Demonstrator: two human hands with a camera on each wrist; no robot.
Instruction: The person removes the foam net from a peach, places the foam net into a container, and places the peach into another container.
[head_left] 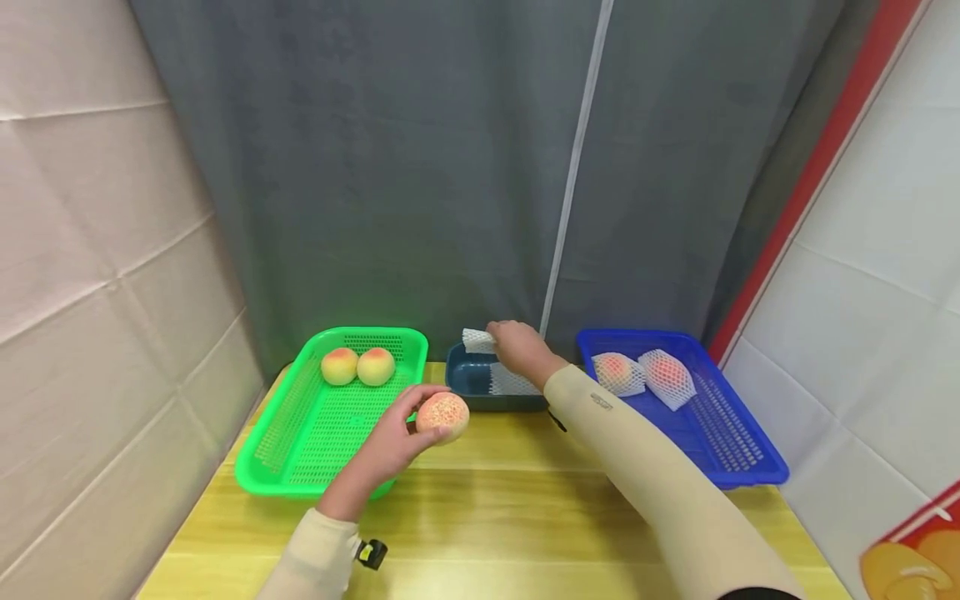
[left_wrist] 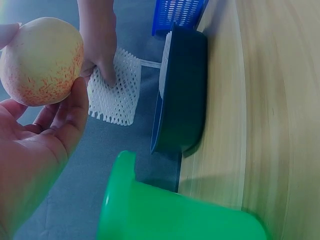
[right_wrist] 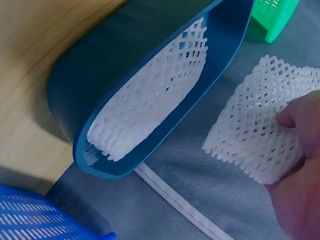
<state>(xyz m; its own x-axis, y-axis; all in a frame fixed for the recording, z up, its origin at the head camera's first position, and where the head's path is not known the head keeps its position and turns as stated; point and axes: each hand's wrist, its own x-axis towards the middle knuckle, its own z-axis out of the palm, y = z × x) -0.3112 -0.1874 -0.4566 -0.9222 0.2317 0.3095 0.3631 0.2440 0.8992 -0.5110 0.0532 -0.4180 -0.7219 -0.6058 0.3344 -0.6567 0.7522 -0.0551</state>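
My left hand (head_left: 396, 433) grips a peach (head_left: 442, 417) between thumb and fingers, in front of the green basket's right side. In the left wrist view the peach (left_wrist: 42, 62) is pale yellow with red speckles. Above the dark blue bin (head_left: 471, 380), my right hand (head_left: 522, 348) pinches a white foam net sleeve (head_left: 477, 341). The right wrist view shows this sleeve (right_wrist: 260, 120) flattened, with the thumb pressed on it. Another foam net (right_wrist: 150, 100) lies inside the bin.
At the left stands a green basket (head_left: 330, 454) with two bare peaches (head_left: 358, 367). A blue basket (head_left: 738, 417) on the right holds two net-wrapped peaches (head_left: 666, 375). All stand on a wooden table (head_left: 480, 517) before a grey curtain (head_left: 390, 167).
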